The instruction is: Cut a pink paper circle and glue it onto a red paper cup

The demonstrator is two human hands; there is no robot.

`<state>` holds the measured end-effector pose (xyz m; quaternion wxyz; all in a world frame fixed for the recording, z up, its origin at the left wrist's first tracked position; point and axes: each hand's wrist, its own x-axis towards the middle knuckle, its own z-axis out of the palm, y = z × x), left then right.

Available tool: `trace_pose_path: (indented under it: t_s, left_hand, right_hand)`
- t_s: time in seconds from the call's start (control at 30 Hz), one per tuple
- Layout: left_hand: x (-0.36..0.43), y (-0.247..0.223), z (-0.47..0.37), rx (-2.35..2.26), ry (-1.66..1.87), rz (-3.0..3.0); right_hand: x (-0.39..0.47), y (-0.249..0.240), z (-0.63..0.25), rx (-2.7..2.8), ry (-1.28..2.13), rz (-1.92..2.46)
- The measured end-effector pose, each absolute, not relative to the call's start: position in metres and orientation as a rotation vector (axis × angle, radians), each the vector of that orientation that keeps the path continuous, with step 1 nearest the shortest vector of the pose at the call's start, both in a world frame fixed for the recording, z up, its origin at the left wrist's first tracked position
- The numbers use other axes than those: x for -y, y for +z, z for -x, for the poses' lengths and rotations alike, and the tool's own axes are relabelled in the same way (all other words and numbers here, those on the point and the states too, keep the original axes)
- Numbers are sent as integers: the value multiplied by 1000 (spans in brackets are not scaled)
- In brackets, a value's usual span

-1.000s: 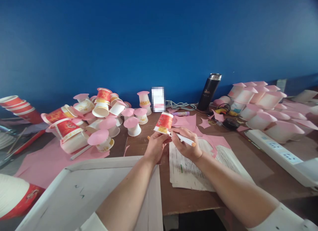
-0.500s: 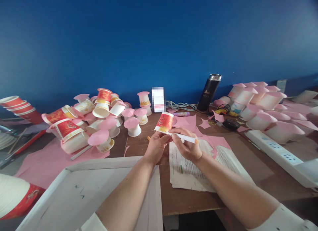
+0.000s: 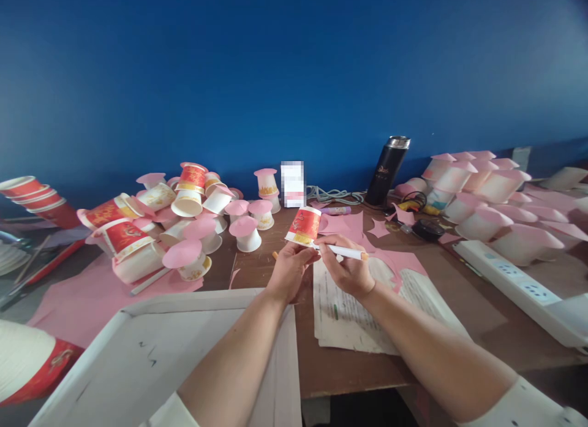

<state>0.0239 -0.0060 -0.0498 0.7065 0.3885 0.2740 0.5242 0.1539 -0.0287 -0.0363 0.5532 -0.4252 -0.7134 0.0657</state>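
A red and gold paper cup (image 3: pixel 305 223), turned upside down and slightly tilted, is held over the table by my left hand (image 3: pixel 290 271). Its fingers close round the lower part, by the rim. A white marker pen (image 3: pixel 345 252) with an orange end lies in the pinched fingers of my right hand (image 3: pixel 346 271). The pen's tip is close to the cup's lower right edge; whether it touches I cannot tell. Printed papers (image 3: pixel 353 323) and a cut pink sheet (image 3: pixel 408 261) lie under and beside my right hand.
At left stand several paper cups with pink discs (image 3: pixel 182 253), near a white tray (image 3: pixel 193 329). Behind are a phone-like bright screen (image 3: pixel 293 185) and a black thermos (image 3: pixel 388 173). On the right are a white power strip (image 3: pixel 514 286) and stacked pink-topped cups (image 3: pixel 487 222).
The right hand and marker have shifted very slightly, with the pen lying a little flatter. The cup stays in my left hand, nearly in place.
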Motion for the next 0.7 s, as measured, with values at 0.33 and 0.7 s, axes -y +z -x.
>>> trace_pose_path:
  t_s: [0.33, 0.7]
  left_hand:
    - [7, -50, -24, -588, 1166, -875]
    - [6, -49, -25, -552, 1167, -885]
  right_hand:
    - [27, -38, -154, 1682, 98, 986]
    - [27, -38, -153, 1715, 92, 1007]
